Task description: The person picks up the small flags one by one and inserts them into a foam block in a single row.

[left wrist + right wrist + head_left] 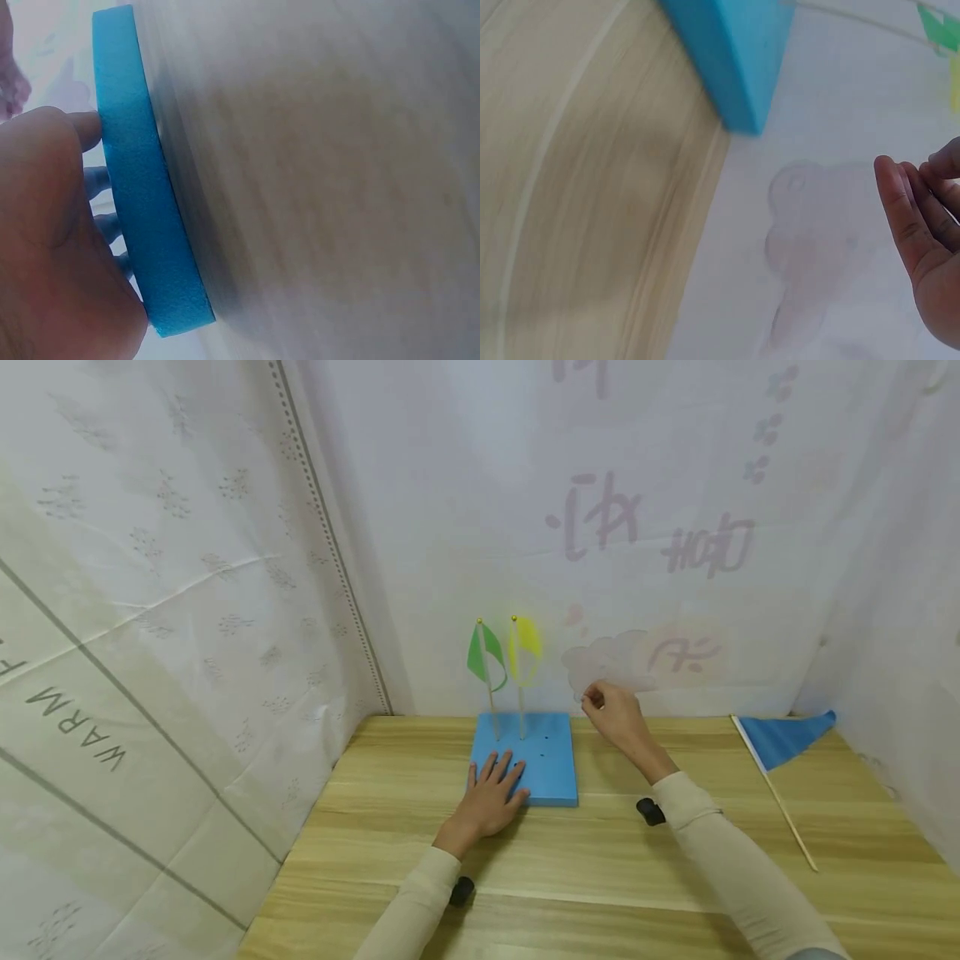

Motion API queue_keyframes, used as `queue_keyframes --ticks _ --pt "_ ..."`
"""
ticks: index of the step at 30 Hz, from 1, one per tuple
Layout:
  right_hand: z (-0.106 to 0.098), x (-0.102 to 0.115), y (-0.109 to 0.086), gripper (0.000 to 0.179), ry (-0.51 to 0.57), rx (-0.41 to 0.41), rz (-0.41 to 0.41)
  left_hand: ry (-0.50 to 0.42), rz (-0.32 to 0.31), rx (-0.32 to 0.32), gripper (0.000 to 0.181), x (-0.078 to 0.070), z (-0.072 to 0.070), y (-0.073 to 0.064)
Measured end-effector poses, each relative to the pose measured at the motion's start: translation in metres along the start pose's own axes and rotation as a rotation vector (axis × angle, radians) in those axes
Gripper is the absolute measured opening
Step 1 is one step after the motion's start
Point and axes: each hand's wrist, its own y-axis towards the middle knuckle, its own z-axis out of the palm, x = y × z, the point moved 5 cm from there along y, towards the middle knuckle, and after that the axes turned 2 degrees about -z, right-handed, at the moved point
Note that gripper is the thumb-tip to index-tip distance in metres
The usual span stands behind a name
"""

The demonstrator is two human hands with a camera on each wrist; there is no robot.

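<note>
A thick blue foam board with several small holes lies on the wooden table against the back wall. Two flags on thin sticks, one green and one yellow, stand in its rear part. My left hand rests on the board's front left corner, fingers spread. In the left wrist view its thumb lies along the upper edge of the board. Right of the board, my right hand is raised, its fingers loosely bent and thumb near the fingertips. I see nothing held in it.
A blue triangular flag on a wooden stick lies at the right of the table. White printed cloth hangs behind and on both sides. A dark wrist device shows under the right sleeve.
</note>
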Motion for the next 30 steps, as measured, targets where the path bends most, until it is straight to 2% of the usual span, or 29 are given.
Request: queue_keyframes --ticks 13,20,25,30 --pt "-0.067 -0.062 -0.042 0.014 -0.135 -0.052 0.074 -0.025 0.003 -0.011 0.062 -0.001 -0.004 -0.002" --pt "-0.104 -0.099 -0.072 0.019 -0.188 -0.025 0.169 -0.020 0.007 -0.007 0.062 -0.001 -0.002 -0.002" --pt "-0.126 -0.127 -0.094 0.018 -0.228 -0.036 0.205 -0.015 0.007 -0.010 0.062 -0.001 -0.001 -0.002" --pt "-0.143 -0.154 -0.114 0.019 -0.252 0.009 0.270 -0.011 0.009 -0.012 0.061 -0.001 -0.002 -0.002"
